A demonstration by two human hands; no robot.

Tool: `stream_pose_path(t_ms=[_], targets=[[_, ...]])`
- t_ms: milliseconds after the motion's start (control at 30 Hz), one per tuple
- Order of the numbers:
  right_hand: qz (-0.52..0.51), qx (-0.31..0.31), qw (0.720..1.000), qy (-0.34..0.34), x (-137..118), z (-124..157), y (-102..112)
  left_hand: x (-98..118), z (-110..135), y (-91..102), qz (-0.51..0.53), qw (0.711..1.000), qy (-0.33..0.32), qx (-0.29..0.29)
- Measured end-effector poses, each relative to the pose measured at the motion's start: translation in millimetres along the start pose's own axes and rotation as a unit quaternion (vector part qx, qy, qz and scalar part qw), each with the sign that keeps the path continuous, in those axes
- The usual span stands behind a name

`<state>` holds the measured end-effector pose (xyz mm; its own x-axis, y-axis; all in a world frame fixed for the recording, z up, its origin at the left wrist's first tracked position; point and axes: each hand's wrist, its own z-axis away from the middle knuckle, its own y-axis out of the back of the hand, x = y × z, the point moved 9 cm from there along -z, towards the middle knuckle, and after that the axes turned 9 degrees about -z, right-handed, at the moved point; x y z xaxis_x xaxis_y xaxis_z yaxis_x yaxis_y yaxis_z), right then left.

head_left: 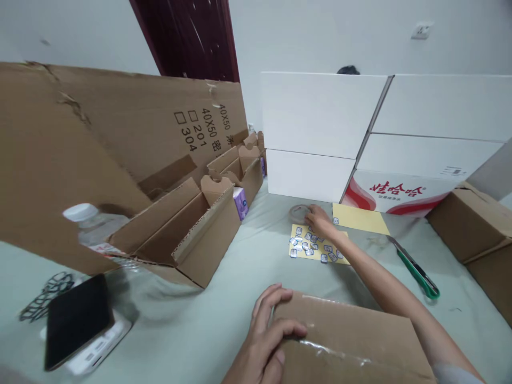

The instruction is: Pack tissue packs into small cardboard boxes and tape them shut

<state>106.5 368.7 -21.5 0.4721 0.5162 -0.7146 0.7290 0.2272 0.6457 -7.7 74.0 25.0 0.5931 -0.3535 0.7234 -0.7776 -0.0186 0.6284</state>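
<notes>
Cardboard box (344, 341) lay at 6 o'clock, left hand (262, 333) grasping its edge. Right hand (320, 220) extended toward 12 o'clock, fingertips on tape roll (297, 213), grip unclear, beside yellow sheet of labels (316, 244). Pale green tablecloth (192, 330) spread underneath; white cartons (320, 114) stood at 1 o'clock against the wall (320, 37).

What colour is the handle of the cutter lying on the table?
Green, with a darker edge; the handle shows best in the head view.
</notes>
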Motion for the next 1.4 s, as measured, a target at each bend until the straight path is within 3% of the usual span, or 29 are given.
stream_pose_path(t_ms=[167, 367, 500, 633, 733, 800, 967, 1100, 1400], targets=[[-0.135, -0.051, 0.989, -0.029, -32.4, 40.0, 40.0, 23.8, -9.0, 7.4, -0.148, 0.987, -0.050, -0.018], [-0.288, -0.092, 0.951, -0.061, -119.0, 130.5, 93.4, 54.9, -23.5, -9.2, -0.255, 0.953, -0.145, -0.073], [-0.319, -0.134, 0.936, -0.065, -164.2, 175.0, 98.9, 64.0, -23.8, -26.1, -0.224, 0.957, -0.166, -0.086], [-0.243, -0.198, 0.949, 0.021, -203.2, 205.9, 94.9, 63.3, -23.9, -28.7, -0.158, 0.971, -0.149, -0.100], [-0.210, -0.231, 0.948, 0.066, -225.4, 222.2, 88.1, 57.6, -25.5, -22.5, -0.101, 0.983, -0.099, -0.118], [-0.196, -0.235, 0.950, 0.070, -234.1, 228.3, 82.7, 58.0, -24.2, -18.6, -0.066, 0.985, -0.084, -0.138], [-0.197, -0.184, 0.959, 0.088, -245.2, 234.0, 76.8, 77.6, -15.3, -14.6, 0.051, 0.969, -0.130, -0.203], [-0.216, -0.114, 0.967, 0.077, -237.4, 234.0, 74.9, 79.5, -16.1, -12.5, 0.115, 0.968, -0.114, -0.192], [-0.204, -0.044, 0.977, 0.041, -217.5, 231.8, 73.9, 68.4, -15.5, -15.0, 0.215, 0.956, -0.059, -0.189]])
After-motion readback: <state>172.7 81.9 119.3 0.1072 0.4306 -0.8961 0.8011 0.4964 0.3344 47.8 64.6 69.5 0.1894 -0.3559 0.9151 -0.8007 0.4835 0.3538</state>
